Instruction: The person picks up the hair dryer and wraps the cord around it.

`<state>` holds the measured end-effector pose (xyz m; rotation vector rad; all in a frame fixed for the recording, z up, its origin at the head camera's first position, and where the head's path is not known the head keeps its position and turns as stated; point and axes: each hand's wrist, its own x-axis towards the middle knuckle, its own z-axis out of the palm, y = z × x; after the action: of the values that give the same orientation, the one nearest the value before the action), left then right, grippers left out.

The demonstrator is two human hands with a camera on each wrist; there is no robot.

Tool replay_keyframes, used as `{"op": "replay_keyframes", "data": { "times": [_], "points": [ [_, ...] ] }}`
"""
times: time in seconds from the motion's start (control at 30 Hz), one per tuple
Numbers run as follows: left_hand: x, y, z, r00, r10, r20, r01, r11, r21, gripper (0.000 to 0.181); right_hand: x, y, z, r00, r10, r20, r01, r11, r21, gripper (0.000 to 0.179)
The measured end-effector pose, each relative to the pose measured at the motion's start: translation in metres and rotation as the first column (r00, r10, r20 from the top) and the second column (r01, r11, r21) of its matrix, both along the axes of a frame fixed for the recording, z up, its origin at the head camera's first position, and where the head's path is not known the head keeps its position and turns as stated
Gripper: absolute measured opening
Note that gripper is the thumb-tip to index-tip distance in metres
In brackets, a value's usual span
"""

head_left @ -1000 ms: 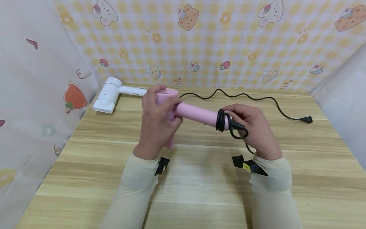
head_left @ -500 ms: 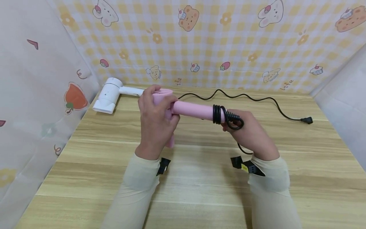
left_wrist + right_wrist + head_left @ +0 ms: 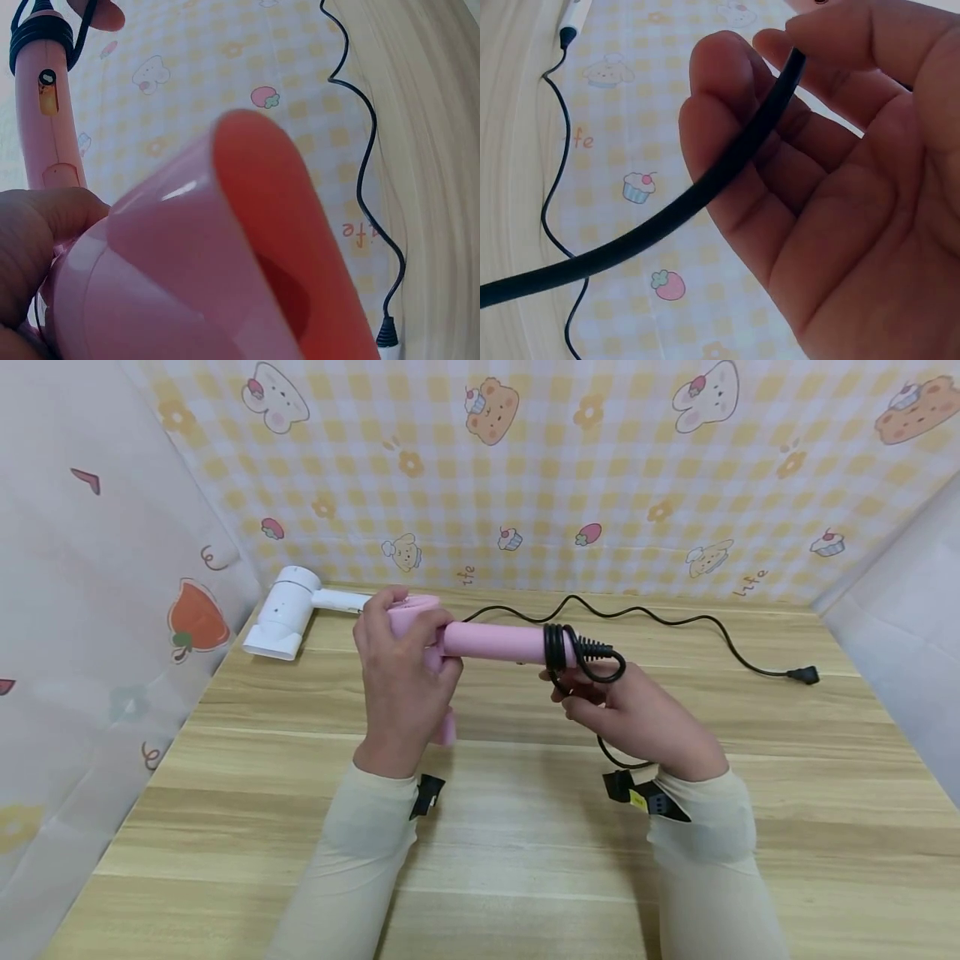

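Observation:
A pink hair dryer (image 3: pixel 495 642) is held up over the table, its handle lying almost level and pointing right. My left hand (image 3: pixel 401 693) grips it around the head, hiding much of that part. The wide, flattened nozzle (image 3: pixel 172 262) fills the front of the left wrist view. Several turns of black cord (image 3: pixel 555 647) circle the handle's end, with a loop hanging off it. Just below, my right hand (image 3: pixel 648 718) has curled fingers and holds the cord. In the right wrist view, the cord (image 3: pixel 682 202) crosses those fingers up to the thumb tip.
A white hair dryer (image 3: pixel 281 614) lies at the back left of the wooden table (image 3: pixel 525 860). Its thin black cord (image 3: pixel 637 608) runs wavily along the back to a plug (image 3: pixel 804 674) at the right. A patterned cloth (image 3: pixel 540 477) stands behind.
My right hand has moved left and down, from beside the handle's end to beneath it, bringing the cord along. The pink hair dryer has shifted slightly left and its handle has become more level.

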<state>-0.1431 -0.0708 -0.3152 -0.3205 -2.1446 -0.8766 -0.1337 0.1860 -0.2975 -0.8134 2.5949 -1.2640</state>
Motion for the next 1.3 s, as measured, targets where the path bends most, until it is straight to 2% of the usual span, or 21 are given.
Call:
{"op": "replay_keyframes", "data": {
  "times": [0.17,0.27,0.4,0.6,0.87,1.07,1.3],
  "points": [
    [-0.001,0.0,-0.002,1.0,0.017,0.025,-0.017,1.0,-0.007,0.03,0.001,0.0,0.0,0.999,0.026,-0.033,-0.024,0.998,0.063,0.016],
    [-0.002,0.0,-0.002,0.999,0.029,0.038,-0.029,1.0,-0.013,0.03,0.002,0.0,0.001,0.998,0.026,-0.061,-0.018,0.992,0.128,0.017],
    [-0.002,-0.001,-0.004,0.997,0.048,0.058,-0.047,0.999,-0.012,0.03,0.004,-0.001,0.001,0.998,0.032,-0.058,-0.022,0.986,0.163,0.019],
    [-0.004,0.0,-0.006,0.993,0.066,0.101,-0.065,0.998,-0.022,0.029,0.009,-0.001,0.004,0.998,0.056,-0.027,-0.051,0.984,0.169,0.009],
    [-0.006,0.0,-0.01,0.992,0.074,0.102,-0.07,0.997,-0.04,0.029,0.014,-0.003,0.012,0.998,0.061,-0.009,-0.059,0.987,0.148,0.003],
    [-0.007,0.0,-0.01,0.991,0.077,0.114,-0.072,0.996,-0.044,0.03,0.017,-0.002,0.016,0.997,0.048,-0.066,-0.04,0.993,0.114,0.008],
    [-0.007,-0.001,-0.01,0.992,0.063,0.108,-0.056,0.997,-0.06,0.028,0.018,-0.001,0.018,0.978,-0.024,-0.205,0.037,0.998,0.06,0.014]
  ]
}}
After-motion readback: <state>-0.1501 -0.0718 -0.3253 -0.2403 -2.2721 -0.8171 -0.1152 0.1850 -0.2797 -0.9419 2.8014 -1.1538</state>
